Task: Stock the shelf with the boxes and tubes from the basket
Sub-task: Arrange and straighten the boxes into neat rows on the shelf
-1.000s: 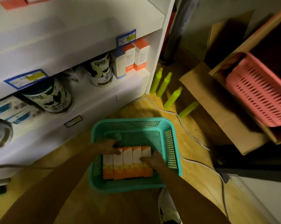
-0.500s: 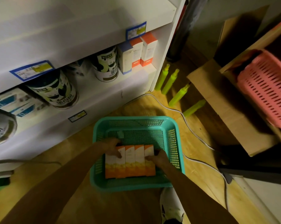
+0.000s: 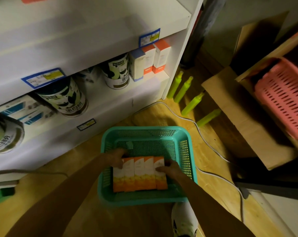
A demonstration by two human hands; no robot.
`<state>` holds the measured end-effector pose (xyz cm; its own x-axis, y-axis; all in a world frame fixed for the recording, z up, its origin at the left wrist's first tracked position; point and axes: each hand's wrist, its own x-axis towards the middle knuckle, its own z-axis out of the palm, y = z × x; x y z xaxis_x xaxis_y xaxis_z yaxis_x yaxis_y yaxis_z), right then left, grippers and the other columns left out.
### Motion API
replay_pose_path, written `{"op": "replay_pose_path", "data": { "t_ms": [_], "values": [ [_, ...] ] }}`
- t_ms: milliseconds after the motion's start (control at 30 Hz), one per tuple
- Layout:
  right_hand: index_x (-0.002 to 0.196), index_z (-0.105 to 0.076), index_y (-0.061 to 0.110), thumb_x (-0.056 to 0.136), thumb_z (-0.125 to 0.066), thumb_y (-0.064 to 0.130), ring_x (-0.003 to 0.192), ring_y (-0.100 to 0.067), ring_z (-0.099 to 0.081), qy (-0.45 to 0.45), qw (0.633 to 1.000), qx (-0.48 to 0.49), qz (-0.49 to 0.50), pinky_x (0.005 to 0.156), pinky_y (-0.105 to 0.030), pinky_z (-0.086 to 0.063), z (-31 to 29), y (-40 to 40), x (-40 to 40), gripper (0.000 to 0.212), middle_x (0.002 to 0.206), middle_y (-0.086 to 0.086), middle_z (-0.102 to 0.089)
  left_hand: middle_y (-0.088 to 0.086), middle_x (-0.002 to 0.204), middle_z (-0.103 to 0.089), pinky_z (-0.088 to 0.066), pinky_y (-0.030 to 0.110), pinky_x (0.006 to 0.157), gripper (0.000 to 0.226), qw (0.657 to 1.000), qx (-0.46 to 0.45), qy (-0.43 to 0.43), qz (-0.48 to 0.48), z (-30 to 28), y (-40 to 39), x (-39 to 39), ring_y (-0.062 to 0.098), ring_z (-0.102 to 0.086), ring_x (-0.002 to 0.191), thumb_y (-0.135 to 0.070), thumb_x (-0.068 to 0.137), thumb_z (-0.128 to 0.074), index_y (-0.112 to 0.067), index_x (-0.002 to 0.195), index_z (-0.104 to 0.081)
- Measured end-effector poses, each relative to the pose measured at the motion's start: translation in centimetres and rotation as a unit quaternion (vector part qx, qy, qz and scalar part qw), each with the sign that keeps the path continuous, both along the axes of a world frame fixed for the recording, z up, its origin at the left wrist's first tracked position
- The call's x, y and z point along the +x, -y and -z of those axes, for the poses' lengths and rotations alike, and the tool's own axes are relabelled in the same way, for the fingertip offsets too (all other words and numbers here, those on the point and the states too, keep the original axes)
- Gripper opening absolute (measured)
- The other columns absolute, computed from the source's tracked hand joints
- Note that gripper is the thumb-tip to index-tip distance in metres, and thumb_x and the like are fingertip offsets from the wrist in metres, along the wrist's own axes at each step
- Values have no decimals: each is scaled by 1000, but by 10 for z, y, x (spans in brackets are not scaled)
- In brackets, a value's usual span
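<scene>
A teal plastic basket (image 3: 187, 146) sits on the wooden floor in front of the white shelf (image 3: 120, 98). Inside it lies a row of several white-and-orange boxes (image 3: 139, 173), side by side. My left hand (image 3: 116, 159) grips the left end of the row, fingers curled over the top of the leftmost box. My right hand (image 3: 168, 169) grips the right end, thumb on the rightmost box. The row looks squeezed between both hands. A small teal piece (image 3: 129, 144) lies on the basket floor behind the boxes.
The shelf holds round cans (image 3: 116, 71), blue-and-white cartons (image 3: 23, 110) and orange-topped boxes (image 3: 159, 56) at its right end. Several green tubes (image 3: 184, 89) stand on the floor beside the shelf. A white cable (image 3: 201, 134), cardboard (image 3: 244, 120) and a pink basket (image 3: 285, 100) lie to the right.
Both hands have closed in on the ends of the box row, and the row has risen slightly in the basket. The head view has tilted a little.
</scene>
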<state>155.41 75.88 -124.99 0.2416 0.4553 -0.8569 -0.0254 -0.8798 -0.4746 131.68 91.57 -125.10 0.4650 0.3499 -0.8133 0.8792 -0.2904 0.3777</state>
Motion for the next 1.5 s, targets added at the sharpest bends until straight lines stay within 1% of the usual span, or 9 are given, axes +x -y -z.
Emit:
{"op": "replay_pose_path", "data": {
  "t_ms": [200,433,533,633,833,967,1167,1267,1500],
  "values": [
    [113,-68,6,74,-84,6,95,-21,-69,54,995,37,-71,78,-32,-59,-28,-11,16,42,113,-11,-72,5,136,-57,-53,38,96,78,996,33,47,-64,-42,-13,-9,24,-57,121,-11,72,-83,-15,142,-47],
    [84,-67,20,67,-90,19,86,-22,-66,172,971,114,-122,70,-32,-53,-85,-32,24,29,87,-2,-70,-2,104,-66,-60,24,70,31,974,19,193,-115,-135,-26,-12,16,-68,89,-4,90,-67,-21,115,-58],
    [89,-66,22,67,-90,18,91,-21,-66,178,965,150,-120,83,-40,-55,-115,-38,17,34,93,-1,-70,0,106,-67,-59,21,74,26,975,61,186,-103,-171,-29,-22,10,-68,89,-10,90,-69,-17,115,-63],
    [91,-65,23,68,-90,16,88,-21,-66,171,960,201,-92,75,-34,-53,-152,-47,1,35,91,1,-69,1,107,-67,-57,22,77,19,973,121,178,-82,-209,-34,-34,10,-67,89,-14,89,-70,-25,103,-65],
    [77,-59,17,67,-89,2,86,-32,-67,158,941,295,-52,83,-46,-57,-232,-66,-32,36,86,-12,-69,3,122,-61,-43,22,88,44,963,214,156,-51,-295,-36,-57,12,-53,106,-7,81,-76,-12,123,-65],
    [77,-56,14,68,-86,-6,83,-25,-64,131,928,349,-15,74,-25,-56,-289,-74,-48,37,83,-10,-64,0,121,-58,-50,29,95,46,952,253,155,-71,-353,-32,-81,17,-56,113,-11,79,-79,-18,122,-64],
    [83,-61,13,66,-90,2,81,-28,-67,120,901,417,-21,79,-41,-57,-381,-87,-71,36,80,-4,-66,-10,106,-64,-45,14,80,38,918,348,176,-68,-465,-13,-118,9,-61,97,-21,76,-82,-23,113,-69],
    [94,-65,10,69,-90,6,85,-28,-72,103,883,456,-40,80,-47,-61,-431,-93,-95,35,88,-9,-73,-7,103,-68,-51,22,83,43,895,407,174,-62,-521,0,-139,11,-64,95,-21,71,-87,-20,112,-71],
    [105,-67,6,76,-85,7,89,-24,-74,50,845,527,-79,73,-32,-59,-525,-101,-162,35,98,-10,-75,-8,102,-66,-48,24,74,51,832,530,151,-56,-623,29,-199,11,-60,90,-31,68,-89,-23,114,-70]
  ]
}}
